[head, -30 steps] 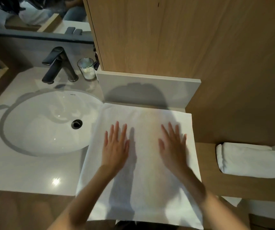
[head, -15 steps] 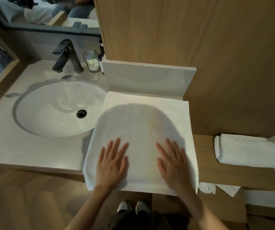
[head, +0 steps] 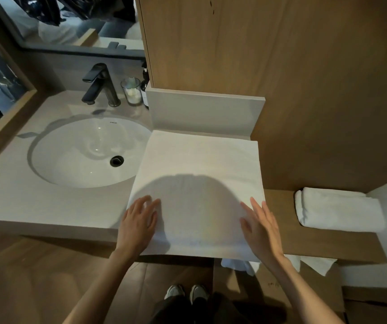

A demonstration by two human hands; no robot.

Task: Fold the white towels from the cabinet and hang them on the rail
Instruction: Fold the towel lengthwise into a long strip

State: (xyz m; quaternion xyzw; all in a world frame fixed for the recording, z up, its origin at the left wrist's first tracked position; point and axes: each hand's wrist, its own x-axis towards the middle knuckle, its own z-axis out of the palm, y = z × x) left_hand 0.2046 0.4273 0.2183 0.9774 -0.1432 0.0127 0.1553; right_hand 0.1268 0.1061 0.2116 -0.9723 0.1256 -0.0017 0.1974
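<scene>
A white towel (head: 199, 174) lies flat and square on the grey counter (head: 47, 206), right of the sink. My left hand (head: 138, 225) rests flat on its near left corner, fingers straight. On the near right edge my right hand (head: 261, 228) lies flat too, fingers pointing up and left. A second white towel (head: 337, 210), folded thick, sits on the wooden shelf (head: 323, 244) at the right. More white cloth (head: 314, 265) hangs below that shelf's front edge. No rail shows in this view.
A white round sink (head: 80, 157) with a black faucet (head: 99, 85) fills the left of the counter. A glass (head: 131, 91) and a dark bottle (head: 144, 90) stand behind it. A wooden cabinet wall (head: 281, 66) rises behind the towel. My shoes (head: 186, 293) show on the wood floor.
Both hands have slid down the towel toward me, from its middle to its near edge, and spread apart to the corners. The view has pulled back.
</scene>
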